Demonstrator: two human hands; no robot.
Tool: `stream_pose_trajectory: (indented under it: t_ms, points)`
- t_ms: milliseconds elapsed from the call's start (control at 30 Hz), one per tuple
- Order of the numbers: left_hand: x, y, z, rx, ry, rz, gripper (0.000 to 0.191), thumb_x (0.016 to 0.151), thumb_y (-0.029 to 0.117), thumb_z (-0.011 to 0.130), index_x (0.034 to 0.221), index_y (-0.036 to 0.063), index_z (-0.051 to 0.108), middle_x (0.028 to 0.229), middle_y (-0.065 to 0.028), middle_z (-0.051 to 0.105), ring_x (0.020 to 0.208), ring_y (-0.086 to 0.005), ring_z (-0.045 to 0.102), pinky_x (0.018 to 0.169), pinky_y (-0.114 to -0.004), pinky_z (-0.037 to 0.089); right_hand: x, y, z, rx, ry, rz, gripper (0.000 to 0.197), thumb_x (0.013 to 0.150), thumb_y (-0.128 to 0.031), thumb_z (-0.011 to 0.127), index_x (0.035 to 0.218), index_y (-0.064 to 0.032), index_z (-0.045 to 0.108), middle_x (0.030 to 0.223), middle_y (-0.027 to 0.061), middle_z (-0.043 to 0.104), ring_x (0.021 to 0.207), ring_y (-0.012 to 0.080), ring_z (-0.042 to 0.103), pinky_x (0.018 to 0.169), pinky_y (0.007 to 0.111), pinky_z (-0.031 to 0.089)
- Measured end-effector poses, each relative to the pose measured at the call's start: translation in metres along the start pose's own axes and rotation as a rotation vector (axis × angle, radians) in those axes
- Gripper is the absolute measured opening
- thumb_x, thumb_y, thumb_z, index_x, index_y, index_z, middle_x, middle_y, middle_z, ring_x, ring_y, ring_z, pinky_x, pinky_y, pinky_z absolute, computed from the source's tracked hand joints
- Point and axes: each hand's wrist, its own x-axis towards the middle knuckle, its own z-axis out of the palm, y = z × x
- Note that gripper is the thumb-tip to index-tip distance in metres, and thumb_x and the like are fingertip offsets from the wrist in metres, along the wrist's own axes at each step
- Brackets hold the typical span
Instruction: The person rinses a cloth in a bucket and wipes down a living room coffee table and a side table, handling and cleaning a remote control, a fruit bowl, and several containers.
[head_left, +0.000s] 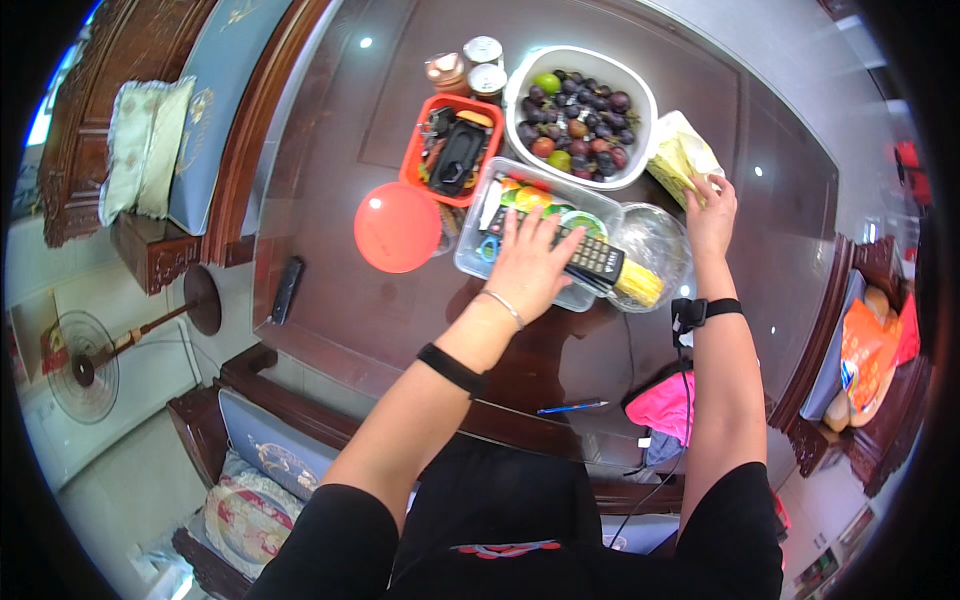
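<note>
My left hand (529, 266) lies spread over a clear plastic container (469, 259), its fingers across a black remote control (596, 255). The remote rests slantwise over the container's rim, and the hand hides part of it. Colourful packets (529, 196) and a blue-handled item (489, 247) show inside. At the right, my right hand (711, 217) has its thumb and fingers on the near end of a yellow-and-white soft pack (679, 154), which looks like tissues. Between the hands sits a clear round plastic bowl or lid (656, 232) with a yellow bundle (639, 285) at its near side.
A white basin of grapes (517, 127) stands behind the container. Beside it are an orange-red box (412, 161) of small items, several jars (487, 79) and a red-lidded tub (397, 227). A black remote-like object (287, 290), pencil (572, 408) and pink cloth (661, 409) lie on the table (337, 330).
</note>
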Motion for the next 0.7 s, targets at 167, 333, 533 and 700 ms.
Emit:
stream_pose_trajectory:
  t_ms: [167,333,533,700]
  points:
    - [-0.045,0.007,-0.027,-0.354,0.214,0.041,0.049,0.073,0.008,0.071,0.120,0.0082,0.057,0.125,-0.0147,0.052,0.126,-0.0382,0.042,0.104,-0.052,0.035,-0.002,0.001,0.009,0.089,0.011,-0.183,0.012,0.082,-0.001,0.061,0.091,-0.0043,0.067,0.103,0.0105,0.061,0.098,0.0302,0.056,0.083,0.037,0.047]
    - [-0.171,-0.089,-0.055,0.051,0.609,-0.419,0.018,0.075,0.001,0.058,0.091,0.0083,0.064,0.098,-0.0089,0.060,0.101,-0.0295,0.053,0.091,-0.044,0.039,-0.012,0.032,-0.018,-0.009,-0.068,-0.210,0.034,0.081,-0.005,0.067,0.114,-0.0133,0.063,0.123,0.0097,0.055,0.115,0.0296,0.051,0.095,0.037,0.045]
    - [-0.270,-0.248,-0.098,0.430,0.231,-0.906,0.064,0.067,0.002,0.063,0.128,0.0040,0.047,0.121,-0.0197,0.053,0.117,-0.0408,0.046,0.102,-0.047,0.037,-0.092,-0.025,-0.058,0.323,-0.029,-0.133,0.037,0.081,-0.001,0.060,0.117,-0.0078,0.059,0.132,0.0163,0.048,0.124,0.0327,0.044,0.106,0.040,0.033]
    - [-0.275,-0.198,-0.055,0.143,0.162,-0.575,0.048,0.063,-0.004,0.059,0.110,0.0027,0.053,0.106,-0.0181,0.055,0.100,-0.0394,0.051,0.092,-0.046,0.042,-0.239,-0.046,-0.091,0.328,-0.351,-0.066,0.032,0.076,0.007,0.058,0.103,-0.0097,0.064,0.124,0.0170,0.050,0.119,0.0358,0.047,0.100,0.042,0.041]
